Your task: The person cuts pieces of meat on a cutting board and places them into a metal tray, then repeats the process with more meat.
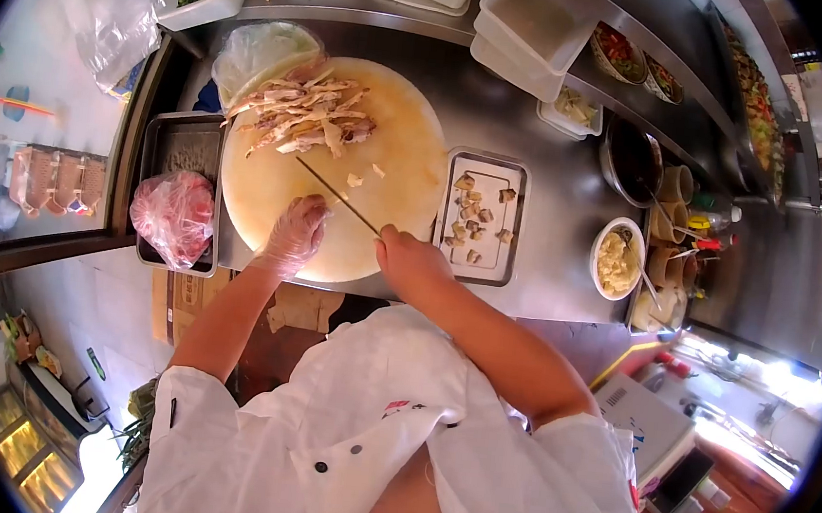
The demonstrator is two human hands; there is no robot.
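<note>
My right hand [412,264] grips the handle of a knife [338,196]. Its blade shows edge-on and slants up and left across a round cutting board [407,139]. Close to the blade, my left hand [298,234] wears a clear plastic glove, its fingers curled together low on the board. Whatever lies under those fingertips is hidden. A heap of pale meat strips [311,116], possibly cooked chicken, covers the board's far left. Two small pale scraps [354,180] lie just beyond the blade.
Right of the board sits a metal tray [518,183] with several small chunks. A bowl of pale paste [617,265] with a spoon stands farther right. A dark tray [149,195] holds bagged meat [175,219] at left. Plastic containers [534,23] line the back shelf.
</note>
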